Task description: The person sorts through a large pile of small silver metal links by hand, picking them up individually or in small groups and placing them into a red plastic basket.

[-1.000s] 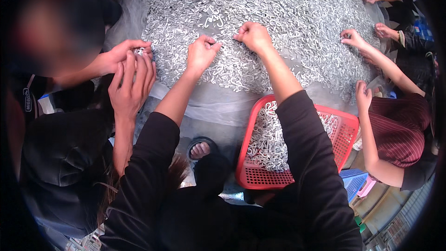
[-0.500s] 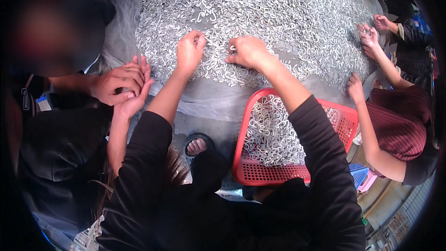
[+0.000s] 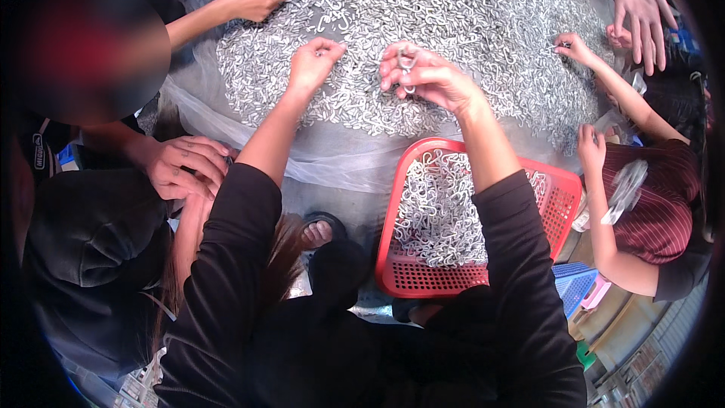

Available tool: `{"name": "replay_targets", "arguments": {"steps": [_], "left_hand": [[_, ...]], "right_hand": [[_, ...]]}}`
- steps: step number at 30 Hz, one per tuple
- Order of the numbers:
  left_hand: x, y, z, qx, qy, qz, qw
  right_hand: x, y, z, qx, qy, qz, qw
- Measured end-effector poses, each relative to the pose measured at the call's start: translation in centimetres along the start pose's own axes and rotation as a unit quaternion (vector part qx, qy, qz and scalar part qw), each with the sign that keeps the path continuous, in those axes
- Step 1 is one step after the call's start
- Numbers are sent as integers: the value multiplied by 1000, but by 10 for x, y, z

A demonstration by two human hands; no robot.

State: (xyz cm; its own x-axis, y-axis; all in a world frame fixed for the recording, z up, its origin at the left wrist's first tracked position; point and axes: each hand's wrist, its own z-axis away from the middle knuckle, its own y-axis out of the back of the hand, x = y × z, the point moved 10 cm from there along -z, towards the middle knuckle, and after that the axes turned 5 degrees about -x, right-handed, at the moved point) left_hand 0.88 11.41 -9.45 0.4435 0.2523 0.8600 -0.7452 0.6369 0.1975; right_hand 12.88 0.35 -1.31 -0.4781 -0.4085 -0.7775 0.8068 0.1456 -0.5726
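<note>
At the far left a person in a dark top sits close by, one hand (image 3: 183,168) resting curled near the edge of the translucent plastic sheet (image 3: 302,159) that lies under the work. Higher up on the left, another person's hand (image 3: 255,0) reaches into the big heap of small silver metal clips (image 3: 468,7), fingers bent down into the pieces.

The person's own left hand (image 3: 313,62) comes next, at the end of a black sleeve. It rests on the near slope of the heap with fingers loosely curled, touching the clips; whether it has any pinched between the fingers cannot be told.

Just to its right, the right hand (image 3: 423,75) is raised slightly above the heap, fingers drawn together in a narrow grip on a small bent silver clip (image 3: 406,60) held at the fingertips, apart from the pile below.

Below that forearm sits a red plastic mesh basket (image 3: 563,208), rectangular, near the heap's lower edge and partly filled with the same silver clips (image 3: 438,211). A sandalled foot (image 3: 317,233) shows just left of the basket.

On the right, a person in a dark red striped top (image 3: 664,204) reaches a hand (image 3: 575,49) into the heap's right side, while at the top right another open hand (image 3: 638,0) hangs over the pile.
</note>
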Motion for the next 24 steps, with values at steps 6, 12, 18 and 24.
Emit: {"name": "replay_targets", "arguments": {"steps": [6, 12, 18, 24], "left_hand": [[25, 2, 10, 132, -181, -270, 936], [0, 26, 23, 132, -94, 38, 986], [-28, 7, 34, 13, 70, 195, 978], [-23, -19, 46, -114, 84, 177, 974]], "right_hand": [[38, -3, -45, 70, -84, 422, 900], [44, -38, -63, 104, -2, 778, 620], [30, -10, -56, 143, -100, 679, 713], [24, 9, -14, 16, -84, 101, 991]]}}
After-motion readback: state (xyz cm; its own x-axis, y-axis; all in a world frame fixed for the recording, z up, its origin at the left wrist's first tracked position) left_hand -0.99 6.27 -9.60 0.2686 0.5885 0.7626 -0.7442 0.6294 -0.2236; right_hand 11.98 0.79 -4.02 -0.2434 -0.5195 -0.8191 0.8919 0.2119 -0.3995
